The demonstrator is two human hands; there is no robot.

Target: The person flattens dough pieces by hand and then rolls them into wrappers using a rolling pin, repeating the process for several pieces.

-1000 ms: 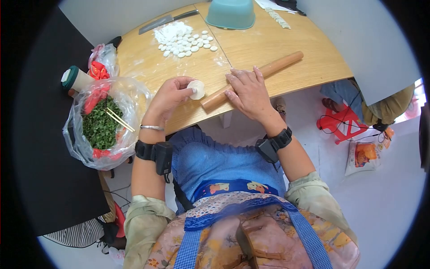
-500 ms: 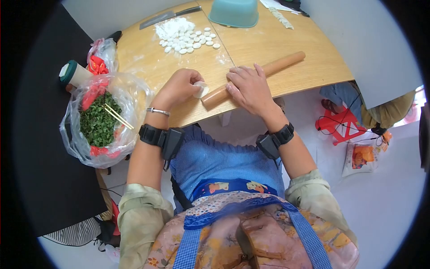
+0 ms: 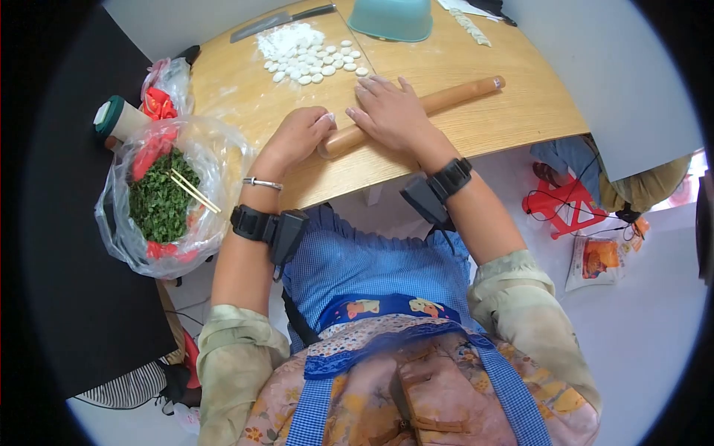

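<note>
Nearest, at the table edge: pinching with the left hand, fingers curled in narrow and tips closed on a small dough disc. Only a white sliver of it showing at the fingertips, down on the wood. Touching that pinch on its right side, the near end of a wooden rolling pin, laid slantwise and running away to the right. Just right of the pinch and a little beyond it, pressing on the pin with the right hand: palm down, fingers straight and spread, lying flat rather than clasping.

Well left of the pinch, off the table's side: a clear plastic bag of chopped greens with a pair of chopsticks lying across the greens. Beyond the bag, a cup with a green lid and a red bag.

Farther out, straight beyond both hands: a cluster of small dough pieces, near the right fingertips but apart from them. Behind those, a heap of flour. At the far edge, a knife left of a teal bowl.
</note>
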